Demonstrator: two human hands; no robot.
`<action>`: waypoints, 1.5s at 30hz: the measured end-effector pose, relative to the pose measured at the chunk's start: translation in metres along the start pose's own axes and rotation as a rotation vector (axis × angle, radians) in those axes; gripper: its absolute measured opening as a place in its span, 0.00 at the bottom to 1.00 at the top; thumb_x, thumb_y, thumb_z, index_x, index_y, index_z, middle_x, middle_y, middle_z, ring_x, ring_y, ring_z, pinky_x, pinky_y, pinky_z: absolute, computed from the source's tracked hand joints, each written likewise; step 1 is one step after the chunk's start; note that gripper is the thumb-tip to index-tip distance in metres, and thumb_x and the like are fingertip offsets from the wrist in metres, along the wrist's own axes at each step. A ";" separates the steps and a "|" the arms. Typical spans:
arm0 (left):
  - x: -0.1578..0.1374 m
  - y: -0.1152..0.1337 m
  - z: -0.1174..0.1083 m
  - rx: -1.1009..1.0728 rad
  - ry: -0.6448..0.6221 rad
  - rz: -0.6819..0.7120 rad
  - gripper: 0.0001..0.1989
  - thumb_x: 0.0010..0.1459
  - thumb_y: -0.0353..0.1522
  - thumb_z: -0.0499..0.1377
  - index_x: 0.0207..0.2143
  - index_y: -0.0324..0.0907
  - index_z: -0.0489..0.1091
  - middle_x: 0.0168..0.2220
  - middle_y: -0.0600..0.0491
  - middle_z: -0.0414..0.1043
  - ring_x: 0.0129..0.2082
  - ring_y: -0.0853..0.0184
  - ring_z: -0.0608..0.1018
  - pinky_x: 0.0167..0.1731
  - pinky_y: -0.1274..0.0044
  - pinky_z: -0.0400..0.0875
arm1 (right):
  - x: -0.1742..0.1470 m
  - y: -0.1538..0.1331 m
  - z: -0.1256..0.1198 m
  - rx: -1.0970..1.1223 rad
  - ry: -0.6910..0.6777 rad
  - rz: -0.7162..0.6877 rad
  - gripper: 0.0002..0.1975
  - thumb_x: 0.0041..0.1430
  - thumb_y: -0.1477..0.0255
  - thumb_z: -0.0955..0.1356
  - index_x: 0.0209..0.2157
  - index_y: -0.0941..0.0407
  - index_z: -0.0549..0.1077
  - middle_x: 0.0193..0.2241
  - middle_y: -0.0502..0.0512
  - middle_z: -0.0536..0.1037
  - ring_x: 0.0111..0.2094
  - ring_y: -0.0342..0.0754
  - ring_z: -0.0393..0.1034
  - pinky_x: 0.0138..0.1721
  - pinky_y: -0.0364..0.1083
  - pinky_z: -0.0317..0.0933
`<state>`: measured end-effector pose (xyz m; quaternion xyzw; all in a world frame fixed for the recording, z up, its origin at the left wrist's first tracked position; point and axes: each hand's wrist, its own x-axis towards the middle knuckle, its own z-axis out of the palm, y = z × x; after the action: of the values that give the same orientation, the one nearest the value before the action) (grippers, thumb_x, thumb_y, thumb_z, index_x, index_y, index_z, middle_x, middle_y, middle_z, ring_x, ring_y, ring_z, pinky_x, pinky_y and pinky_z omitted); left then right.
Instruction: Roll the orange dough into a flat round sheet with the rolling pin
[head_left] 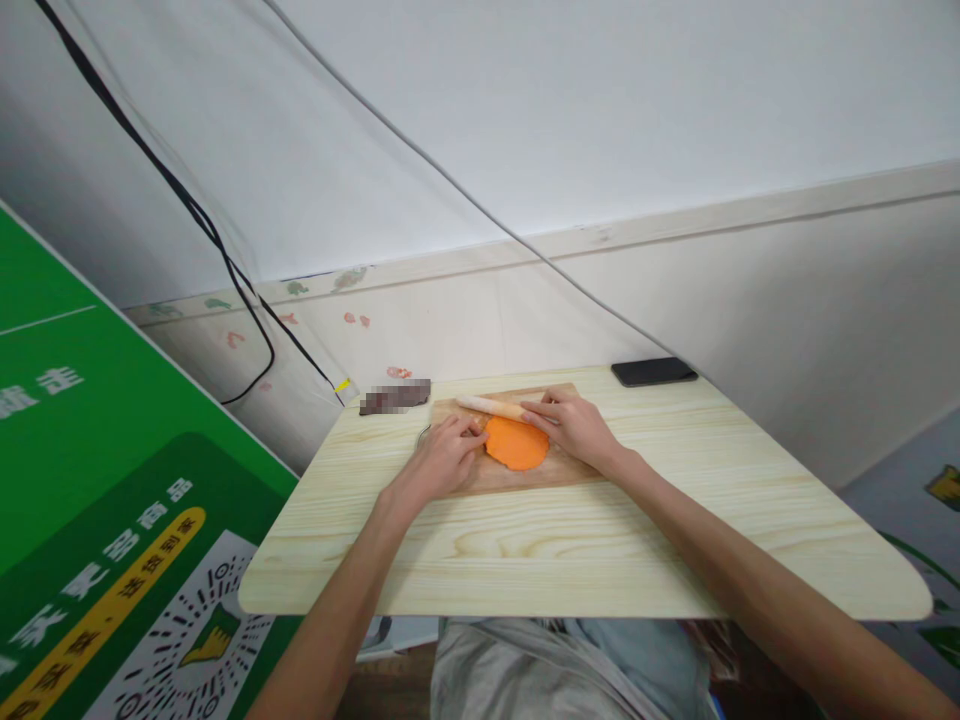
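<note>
A flat, roundish sheet of orange dough (pixel 517 444) lies on a wooden board (pixel 536 484) in the middle of the table. Along its far edge rests a pale rolling pin (pixel 484 404), slanting slightly, its middle tinted orange. My left hand (pixel 448 455) is at the left rim of the dough, thumb and fingers closed on that edge. My right hand (pixel 576 426) is curled over the right end of the rolling pin, close to the dough's upper right edge. That end of the pin is hidden under the fingers.
A black phone (pixel 654 372) lies at the table's (pixel 525 560) back right. A blurred dark item (pixel 395 397) is at the back left. Behind the table stands a white wall with hanging cables (pixel 180 190). A green printed panel (pixel 112 480) stands on the left.
</note>
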<state>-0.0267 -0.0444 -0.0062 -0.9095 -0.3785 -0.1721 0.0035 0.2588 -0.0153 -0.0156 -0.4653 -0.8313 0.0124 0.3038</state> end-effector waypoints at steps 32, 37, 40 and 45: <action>0.006 -0.010 0.030 -0.279 0.227 -0.262 0.08 0.62 0.32 0.70 0.44 0.45 0.81 0.48 0.49 0.80 0.52 0.57 0.79 0.56 0.63 0.73 | 0.001 -0.002 -0.002 -0.001 -0.022 0.008 0.20 0.77 0.59 0.64 0.57 0.48 0.83 0.40 0.58 0.81 0.39 0.52 0.75 0.35 0.47 0.60; 0.005 -0.010 0.025 -0.310 0.236 -0.224 0.09 0.70 0.30 0.61 0.45 0.44 0.82 0.47 0.48 0.82 0.50 0.58 0.81 0.55 0.64 0.74 | 0.001 -0.002 -0.002 -0.012 -0.022 0.008 0.21 0.77 0.57 0.63 0.56 0.49 0.83 0.40 0.59 0.81 0.38 0.51 0.74 0.34 0.46 0.60; 0.005 -0.010 0.024 -0.329 0.254 -0.227 0.08 0.68 0.28 0.63 0.44 0.44 0.82 0.47 0.48 0.83 0.49 0.58 0.82 0.55 0.64 0.75 | 0.001 0.000 -0.002 -0.015 -0.020 0.000 0.21 0.77 0.57 0.63 0.57 0.48 0.83 0.39 0.58 0.81 0.38 0.51 0.74 0.34 0.46 0.61; 0.006 -0.011 0.031 -0.371 0.280 -0.273 0.10 0.62 0.29 0.68 0.46 0.44 0.81 0.47 0.48 0.82 0.49 0.58 0.81 0.54 0.63 0.76 | 0.001 0.001 -0.001 -0.009 -0.018 -0.001 0.21 0.77 0.57 0.63 0.57 0.48 0.83 0.40 0.58 0.81 0.38 0.51 0.75 0.35 0.46 0.61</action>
<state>-0.0201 -0.0280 -0.0350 -0.8023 -0.4557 -0.3616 -0.1339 0.2591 -0.0141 -0.0145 -0.4660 -0.8344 0.0128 0.2940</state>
